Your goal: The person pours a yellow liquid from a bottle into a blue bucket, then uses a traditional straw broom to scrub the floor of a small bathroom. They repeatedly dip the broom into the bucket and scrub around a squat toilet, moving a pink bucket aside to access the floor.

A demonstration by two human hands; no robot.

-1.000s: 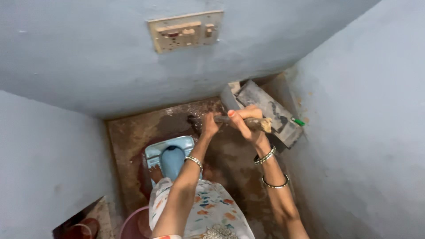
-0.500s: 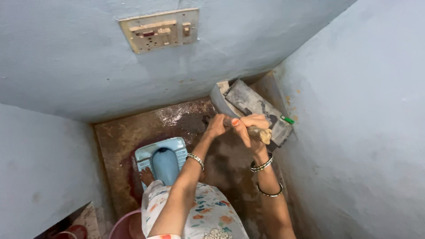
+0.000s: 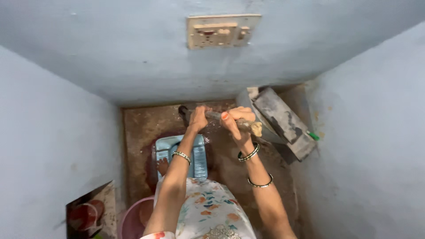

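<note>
Both hands [image 3: 219, 119] gripping wooden handle [image 3: 241, 125], brush head [image 3: 182, 109] seemingly at back wall [image 3: 133, 66], side walls close

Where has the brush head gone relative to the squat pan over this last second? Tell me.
Yes. The brush head has swept left across the wet floor: earlier it sat right of the blue squat pan, nearer the grey slab; now it lies above the pan.

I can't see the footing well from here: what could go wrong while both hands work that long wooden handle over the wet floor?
The floor looks wet, and a bare foot stands right by the squat toilet, so a slip seems possible. The left hand and right hand grip the handle in a tight corner; its worn end could knock the leaning slabs.
</note>
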